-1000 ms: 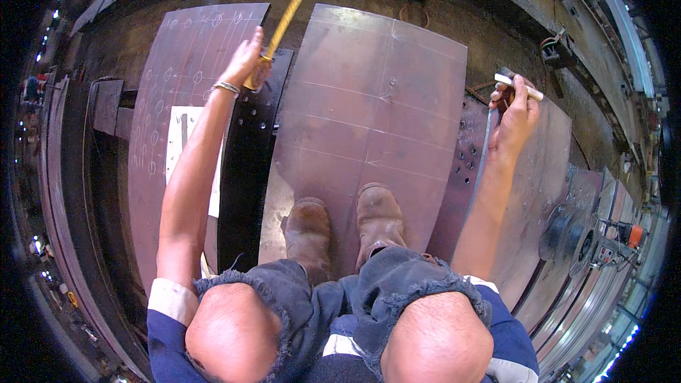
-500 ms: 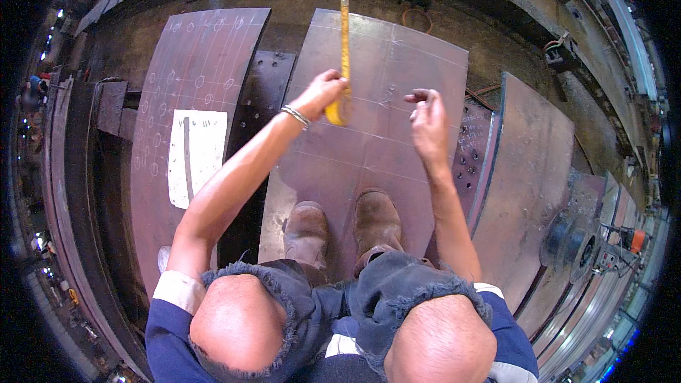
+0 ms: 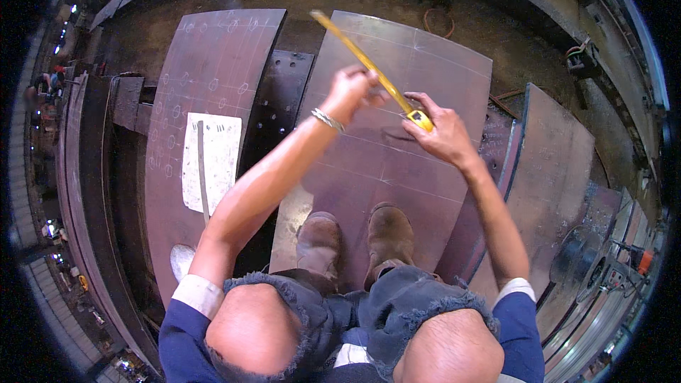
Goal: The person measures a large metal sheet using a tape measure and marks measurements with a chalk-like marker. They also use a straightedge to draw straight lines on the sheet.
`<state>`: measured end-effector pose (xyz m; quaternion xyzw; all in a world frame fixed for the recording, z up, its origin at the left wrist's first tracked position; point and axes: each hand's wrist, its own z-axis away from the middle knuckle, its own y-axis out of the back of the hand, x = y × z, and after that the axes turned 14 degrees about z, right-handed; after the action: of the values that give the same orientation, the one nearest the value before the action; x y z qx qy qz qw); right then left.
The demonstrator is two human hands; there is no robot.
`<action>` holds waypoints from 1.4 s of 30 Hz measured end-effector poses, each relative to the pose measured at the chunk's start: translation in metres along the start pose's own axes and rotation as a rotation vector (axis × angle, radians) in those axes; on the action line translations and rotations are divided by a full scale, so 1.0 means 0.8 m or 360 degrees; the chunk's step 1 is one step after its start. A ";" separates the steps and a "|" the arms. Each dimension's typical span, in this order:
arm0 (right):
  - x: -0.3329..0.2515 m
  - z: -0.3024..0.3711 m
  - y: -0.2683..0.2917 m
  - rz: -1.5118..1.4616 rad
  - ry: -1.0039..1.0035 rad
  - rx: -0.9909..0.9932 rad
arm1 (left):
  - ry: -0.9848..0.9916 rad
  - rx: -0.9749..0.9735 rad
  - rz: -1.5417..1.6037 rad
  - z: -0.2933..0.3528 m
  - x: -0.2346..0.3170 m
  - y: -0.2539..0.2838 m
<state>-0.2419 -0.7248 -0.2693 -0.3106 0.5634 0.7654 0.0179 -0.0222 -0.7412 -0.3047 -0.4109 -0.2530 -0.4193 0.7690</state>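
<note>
Tape measure, yellow (image 3: 420, 121): case in the right hand (image 3: 445, 132), thumb and fingers closed about it; blade drawn out, slanting up and left above the middle plate (image 3: 347, 177), its free end past that plate's upper left corner.
Left hand (image 3: 354, 92): fingers loosely curled beside the blade, blurred; whether they grip it cannot be made out.
Step, as judged: handling the extended tape between both hands. Next move seems to call for a firm hold on the case and control of the loose end.
Further out: brown boots (image 3: 317, 242) on the middle plate, which bears pale lines; to the left, a dark holed plate (image 3: 285, 92), then a plate with chalked circles (image 3: 167, 195) carrying a white sheet (image 3: 218, 170).
Obscured: a pale object (image 3: 181, 260) partly behind the left forearm; a dark curved mark below the case, shadow or thing uncertain; blade graduations illegible.
</note>
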 end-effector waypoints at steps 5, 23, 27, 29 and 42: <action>0.092 -0.028 0.064 0.0582 0.0197 -0.0048 | 0.0055 0.0087 -0.0516 -0.051 0.042 0.077; 0.234 -0.114 0.078 0.1071 0.0290 0.0058 | 0.0226 0.0281 -0.0424 -0.022 -0.002 0.152; 0.240 -0.116 0.064 0.1208 0.0344 0.0189 | 0.0204 0.0402 -0.0491 -0.015 0.005 0.158; 0.244 -0.114 0.059 0.1288 0.0369 0.0222 | 0.0202 0.0418 -0.0492 -0.013 0.005 0.164; 0.265 -0.112 0.031 0.1423 0.0361 0.0487 | 0.0207 0.0488 -0.0491 -0.007 0.010 0.181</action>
<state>-0.3816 -0.8804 -0.3689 -0.1134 0.7462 0.5676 -0.3288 0.1053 -0.7044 -0.3628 -0.2178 -0.3234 -0.5141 0.7639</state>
